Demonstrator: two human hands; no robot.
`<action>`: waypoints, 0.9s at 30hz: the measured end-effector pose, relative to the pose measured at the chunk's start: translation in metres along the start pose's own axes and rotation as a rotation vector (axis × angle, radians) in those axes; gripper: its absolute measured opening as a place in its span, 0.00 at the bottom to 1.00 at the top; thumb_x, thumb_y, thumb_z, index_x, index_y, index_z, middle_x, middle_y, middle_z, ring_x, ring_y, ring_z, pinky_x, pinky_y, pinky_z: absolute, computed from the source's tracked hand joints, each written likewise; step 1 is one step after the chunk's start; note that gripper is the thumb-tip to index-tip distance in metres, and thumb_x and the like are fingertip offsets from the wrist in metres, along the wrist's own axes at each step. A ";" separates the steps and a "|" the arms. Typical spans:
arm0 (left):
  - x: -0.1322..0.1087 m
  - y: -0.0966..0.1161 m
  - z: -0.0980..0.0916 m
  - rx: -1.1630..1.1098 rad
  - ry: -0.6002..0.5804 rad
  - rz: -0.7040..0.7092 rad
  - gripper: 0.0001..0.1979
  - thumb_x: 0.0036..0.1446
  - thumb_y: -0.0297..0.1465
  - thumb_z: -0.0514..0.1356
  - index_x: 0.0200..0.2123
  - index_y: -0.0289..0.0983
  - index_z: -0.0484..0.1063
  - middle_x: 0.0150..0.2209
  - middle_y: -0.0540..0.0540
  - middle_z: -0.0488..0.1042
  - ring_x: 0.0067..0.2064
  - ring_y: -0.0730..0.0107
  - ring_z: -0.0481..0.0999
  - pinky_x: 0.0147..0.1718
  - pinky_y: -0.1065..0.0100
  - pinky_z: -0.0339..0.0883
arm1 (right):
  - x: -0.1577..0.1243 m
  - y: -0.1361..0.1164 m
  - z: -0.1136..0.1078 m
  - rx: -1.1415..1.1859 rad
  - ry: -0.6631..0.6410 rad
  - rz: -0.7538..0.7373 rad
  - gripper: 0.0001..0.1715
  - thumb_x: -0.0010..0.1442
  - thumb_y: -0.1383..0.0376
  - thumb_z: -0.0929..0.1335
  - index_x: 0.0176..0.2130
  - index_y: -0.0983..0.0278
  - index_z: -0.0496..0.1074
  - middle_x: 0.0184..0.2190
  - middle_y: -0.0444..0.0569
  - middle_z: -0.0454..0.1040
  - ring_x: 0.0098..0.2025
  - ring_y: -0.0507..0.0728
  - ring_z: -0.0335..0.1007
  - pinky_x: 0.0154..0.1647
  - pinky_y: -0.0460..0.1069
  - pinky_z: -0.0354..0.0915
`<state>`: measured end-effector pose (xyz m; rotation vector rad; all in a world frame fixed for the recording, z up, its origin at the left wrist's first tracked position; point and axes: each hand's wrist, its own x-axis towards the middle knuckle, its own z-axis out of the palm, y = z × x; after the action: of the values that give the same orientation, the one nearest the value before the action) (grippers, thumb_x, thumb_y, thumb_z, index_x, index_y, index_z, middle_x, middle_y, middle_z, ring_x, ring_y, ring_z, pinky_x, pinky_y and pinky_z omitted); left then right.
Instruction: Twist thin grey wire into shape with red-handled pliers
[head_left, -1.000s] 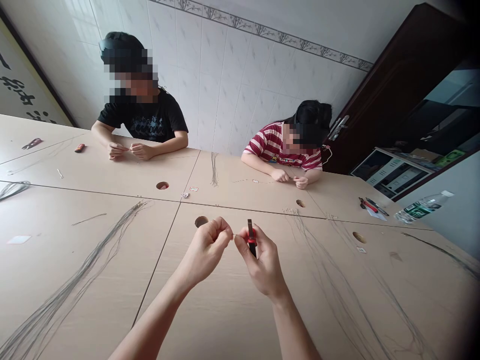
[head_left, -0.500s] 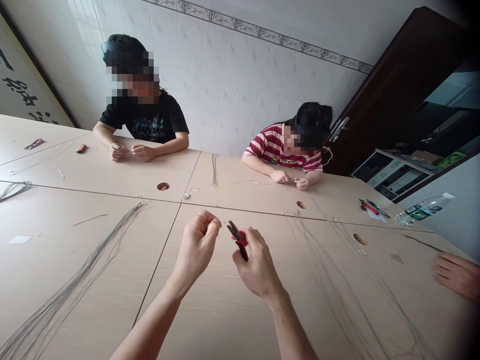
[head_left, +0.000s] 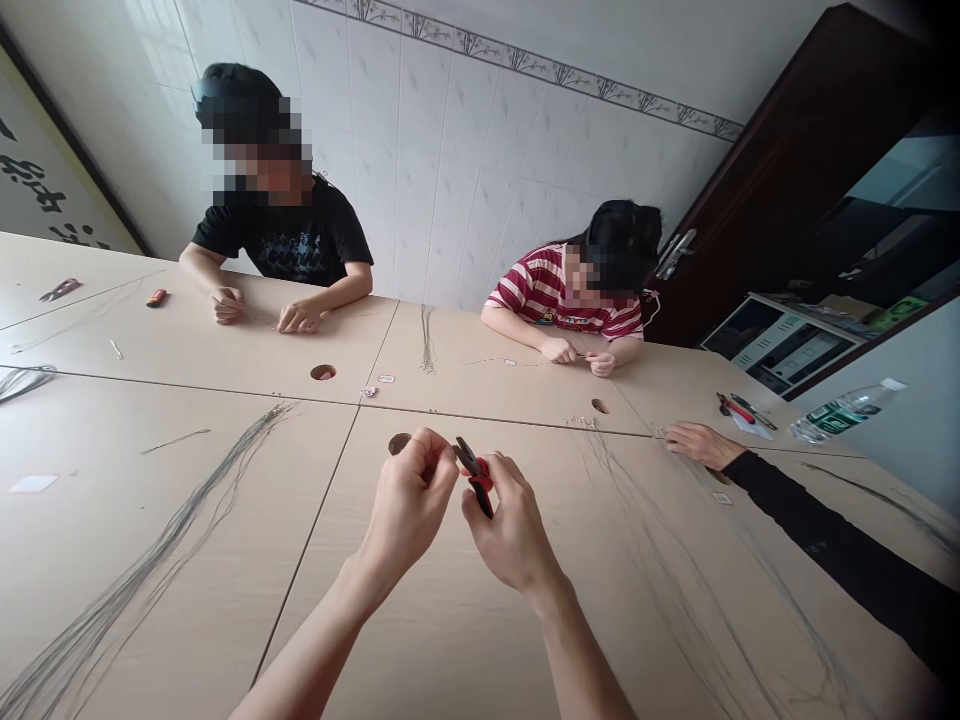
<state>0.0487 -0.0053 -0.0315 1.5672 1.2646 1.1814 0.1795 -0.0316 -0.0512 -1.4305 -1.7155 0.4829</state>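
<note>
My left hand (head_left: 415,492) is closed in a pinch, with its fingertips beside the jaws of the pliers. A thin wire showed at these fingertips a moment ago; now the fingers mostly hide it. Wrapped round the red and black handles of the pliers (head_left: 475,474) is my right hand (head_left: 511,515). The jaws point up and to the left, close to my left fingers. I cannot tell whether they touch the wire.
Long thin wires (head_left: 202,497) lie in a bundle at left, with more wires (head_left: 645,530) at right. A co-worker's dark-sleeved arm (head_left: 817,530) reaches in from the right. Two people sit across the table. A water bottle (head_left: 844,412) and red-handled pliers (head_left: 735,408) are at far right.
My left hand has moved slightly right, closing the gap to the pliers. The co-worker's arm at right has reached farther over the table. The person at far left has moved their hands apart.
</note>
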 end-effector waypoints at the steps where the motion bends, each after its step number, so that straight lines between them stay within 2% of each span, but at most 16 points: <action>1: 0.000 0.000 0.000 0.015 -0.007 0.007 0.09 0.57 0.30 0.52 0.25 0.39 0.58 0.17 0.58 0.53 0.20 0.77 0.51 0.17 0.75 0.48 | 0.000 0.000 0.000 0.000 0.001 -0.001 0.08 0.54 0.72 0.61 0.35 0.62 0.65 0.30 0.46 0.66 0.34 0.57 0.62 0.39 0.54 0.63; 7: -0.001 0.002 0.001 0.089 -0.029 0.050 0.09 0.56 0.29 0.51 0.25 0.40 0.55 0.16 0.59 0.51 0.19 0.77 0.48 0.17 0.75 0.46 | 0.003 0.000 -0.001 -0.008 0.005 -0.002 0.05 0.54 0.71 0.61 0.30 0.61 0.59 0.26 0.43 0.62 0.30 0.55 0.59 0.33 0.51 0.61; 15: 0.000 -0.003 0.002 0.115 -0.046 0.038 0.08 0.57 0.31 0.52 0.25 0.40 0.56 0.17 0.58 0.52 0.20 0.77 0.48 0.17 0.75 0.46 | 0.000 0.000 -0.002 0.024 0.003 0.022 0.06 0.55 0.71 0.61 0.33 0.62 0.64 0.27 0.44 0.64 0.31 0.55 0.59 0.34 0.50 0.60; 23: -0.001 -0.001 0.003 0.123 -0.051 0.029 0.09 0.57 0.30 0.52 0.25 0.41 0.54 0.17 0.58 0.50 0.20 0.76 0.47 0.17 0.75 0.44 | 0.001 0.001 -0.003 0.033 -0.015 0.045 0.05 0.56 0.70 0.61 0.30 0.61 0.62 0.24 0.40 0.58 0.25 0.52 0.54 0.27 0.47 0.55; 27: -0.001 -0.002 0.003 0.114 -0.057 0.032 0.09 0.57 0.30 0.52 0.25 0.41 0.54 0.17 0.58 0.50 0.20 0.76 0.47 0.17 0.75 0.44 | 0.000 0.001 -0.003 0.060 -0.005 0.047 0.05 0.56 0.70 0.61 0.30 0.61 0.62 0.23 0.39 0.59 0.23 0.51 0.53 0.25 0.46 0.53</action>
<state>0.0512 -0.0059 -0.0341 1.6971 1.2940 1.0934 0.1820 -0.0316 -0.0501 -1.4304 -1.6607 0.5593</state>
